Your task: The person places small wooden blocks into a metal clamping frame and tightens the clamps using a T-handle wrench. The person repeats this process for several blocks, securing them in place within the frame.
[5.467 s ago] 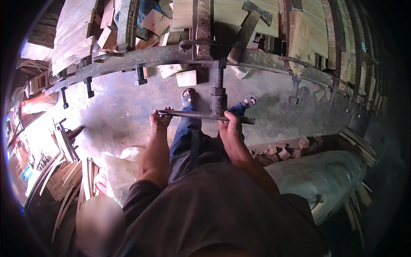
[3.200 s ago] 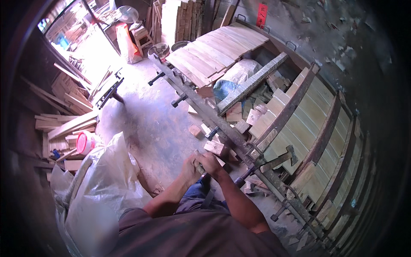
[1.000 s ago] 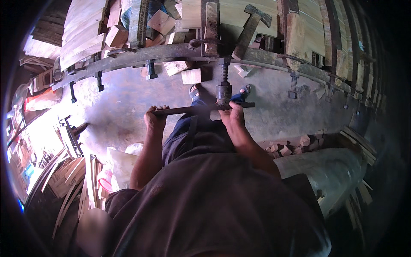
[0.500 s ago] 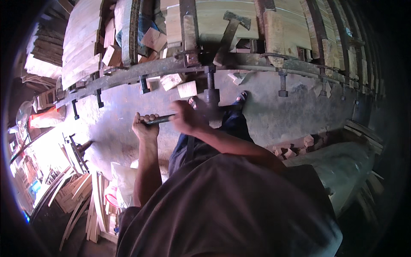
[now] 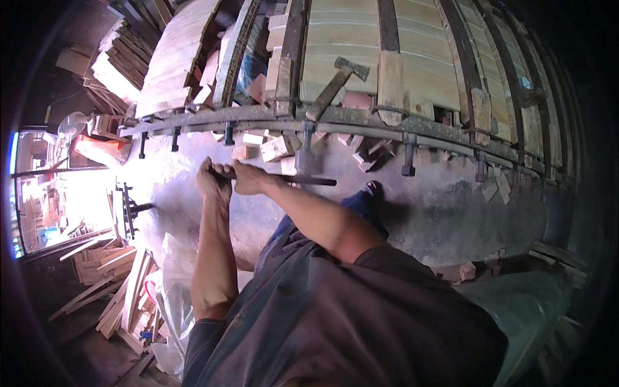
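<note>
My left hand (image 5: pixel 214 179) is closed around the left end of a dark metal wrench bar (image 5: pixel 293 179). Right beside it, my right hand (image 5: pixel 250 178) grips the same bar. The bar lies nearly level, its free end reaching to the right past a blurred socket (image 5: pixel 309 161). That socket sits at the lower end of a clamp screw (image 5: pixel 309 134) hanging from the steel rail (image 5: pixel 258 115). A hatchet-like hammer (image 5: pixel 338 84) with a wooden handle rests across the rail beyond my hands.
Pale wood panels (image 5: pixel 345 39) lie under dark clamp bars (image 5: pixel 389 26). More bolts, such as one bolt (image 5: pixel 409 155), hang along the rail. Wood offcuts (image 5: pixel 278 148) litter the floor. Scrap strips (image 5: pixel 132 290) and plastic sheeting (image 5: pixel 177 271) are at lower left; another plastic-covered pile (image 5: pixel 522 303) stands at lower right.
My right hand has slid left along the bar to join my left hand. The view has shifted, so the rail and panels appear moved.
</note>
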The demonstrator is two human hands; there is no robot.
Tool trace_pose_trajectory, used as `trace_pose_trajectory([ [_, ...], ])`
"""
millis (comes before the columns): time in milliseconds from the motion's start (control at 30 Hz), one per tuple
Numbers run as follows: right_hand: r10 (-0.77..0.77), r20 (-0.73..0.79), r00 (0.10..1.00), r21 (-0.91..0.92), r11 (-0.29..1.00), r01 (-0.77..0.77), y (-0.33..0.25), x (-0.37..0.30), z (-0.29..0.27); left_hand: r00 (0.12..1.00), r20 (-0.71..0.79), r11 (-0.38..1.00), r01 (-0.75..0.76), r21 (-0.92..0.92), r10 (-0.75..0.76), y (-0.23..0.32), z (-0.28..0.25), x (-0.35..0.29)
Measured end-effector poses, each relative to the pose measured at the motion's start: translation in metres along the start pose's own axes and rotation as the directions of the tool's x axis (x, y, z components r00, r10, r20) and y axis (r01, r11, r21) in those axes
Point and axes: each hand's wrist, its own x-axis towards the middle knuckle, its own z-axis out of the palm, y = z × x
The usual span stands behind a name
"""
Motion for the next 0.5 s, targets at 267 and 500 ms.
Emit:
trace_pose_trajectory([
  [267,0.108,0.152,0.982,-0.035,0.994,-0.104,-0.032,0.000,-0.011,0.971,0.086,0.909,-0.241,0.339,0.225,0.025,-0.040,-0.012],
  [500,-0.183,0.140,0.973,0.147,0.976,0.163,-0.058,0.035,-0.005,0.974,0.150,0.982,0.180,-0.063,-0.169,0.020,-0.013,-0.011],
])
